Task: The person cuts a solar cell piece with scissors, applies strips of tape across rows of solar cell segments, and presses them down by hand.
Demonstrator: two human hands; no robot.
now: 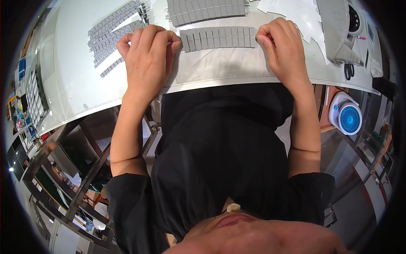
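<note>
A strip of grey rectangular pieces (218, 39), set side by side with a thin line running across them, lies near the front edge of the white table. At its left end, my left hand (148, 59) is closed, thumb and forefinger pinching the end. My right hand (285, 53) pinches the other end between thumb and fingertips. Just beyond this strip is a wider block of similar grey pieces (207, 12), with thin ends sticking out at its sides. Left of my left hand, several grey strips (110, 44) lie in a slanted pile with white sheets among them.
White jagged-edged sheets (287, 9) lie at the far right, beside a grey-white container (338, 38). Black-handled scissors (349, 72) rest near the right table edge (334, 84). Below that edge stands a white fan with a blue front (350, 119). A striped rack (36, 97) is at far left.
</note>
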